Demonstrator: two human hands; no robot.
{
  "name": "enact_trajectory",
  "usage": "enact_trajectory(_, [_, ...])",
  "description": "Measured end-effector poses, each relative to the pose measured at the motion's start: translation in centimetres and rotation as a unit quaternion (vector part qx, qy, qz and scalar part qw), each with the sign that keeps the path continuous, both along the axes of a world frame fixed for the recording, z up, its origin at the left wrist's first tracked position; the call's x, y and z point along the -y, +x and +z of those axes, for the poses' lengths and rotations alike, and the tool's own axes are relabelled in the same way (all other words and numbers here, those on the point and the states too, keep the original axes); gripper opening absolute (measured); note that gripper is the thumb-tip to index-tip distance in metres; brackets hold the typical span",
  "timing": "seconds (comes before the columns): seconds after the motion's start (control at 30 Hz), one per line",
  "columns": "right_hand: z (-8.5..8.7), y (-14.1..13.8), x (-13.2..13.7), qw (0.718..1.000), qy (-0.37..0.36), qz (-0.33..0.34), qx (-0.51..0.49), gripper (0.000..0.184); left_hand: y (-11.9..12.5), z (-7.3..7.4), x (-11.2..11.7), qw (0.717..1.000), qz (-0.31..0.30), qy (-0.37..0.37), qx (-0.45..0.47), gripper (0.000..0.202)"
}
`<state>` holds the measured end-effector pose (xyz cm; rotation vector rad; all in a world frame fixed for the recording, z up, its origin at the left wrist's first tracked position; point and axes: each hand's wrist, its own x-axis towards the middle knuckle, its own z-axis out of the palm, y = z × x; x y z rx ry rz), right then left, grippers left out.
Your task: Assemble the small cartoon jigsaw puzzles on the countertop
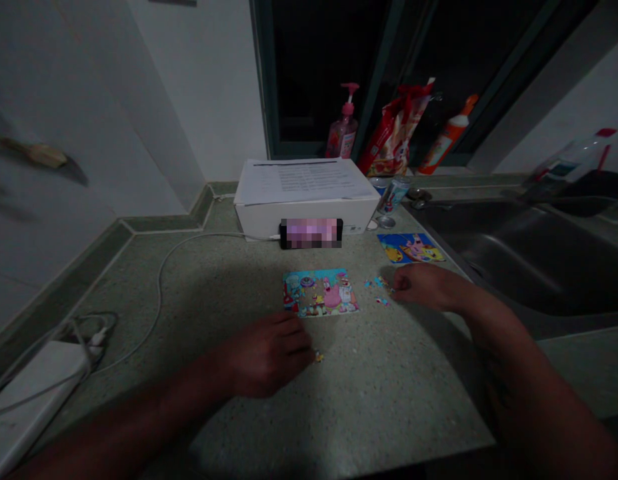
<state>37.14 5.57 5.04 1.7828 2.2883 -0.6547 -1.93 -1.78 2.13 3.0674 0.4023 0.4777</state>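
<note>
A small cartoon jigsaw puzzle (331, 298) lies flat on the countertop, largely assembled, with a brownish patch in its middle. My left hand (271, 353) is closed just below its lower left corner. Right at those fingertips is a small yellowish puzzle piece (319, 357); whether it is gripped or only touched does not show. Several loose puzzle pieces (377, 283) are scattered to the right of the puzzle. Beside them my right hand (423, 285) rests with its fingers pinched together, hiding whatever is between them. Behind it lies a cartoon picture card (411, 247).
A phone (311, 234) with a blurred screen leans on a white box (263, 213) topped by printed paper. Its cable (159, 287) runs left to a white power strip (43, 393). A can (395, 193) stands near the metal sink (529, 253); a pump bottle (343, 130) stands behind.
</note>
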Motion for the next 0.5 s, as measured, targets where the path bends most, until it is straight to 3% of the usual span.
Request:
enact_trajectory(0.23, [0.59, -0.23, 0.05, 0.999, -0.015, 0.019, 0.025, 0.027, -0.03, 0.01, -0.03, 1.0, -0.006, -0.027, 0.005, 0.023])
enact_trajectory(0.5, [-0.11, 0.41, -0.23, 1.0, -0.003, 0.013, -0.006, 0.016, 0.01, -0.11, -0.17, 1.0, -0.007, -0.025, 0.01, 0.023])
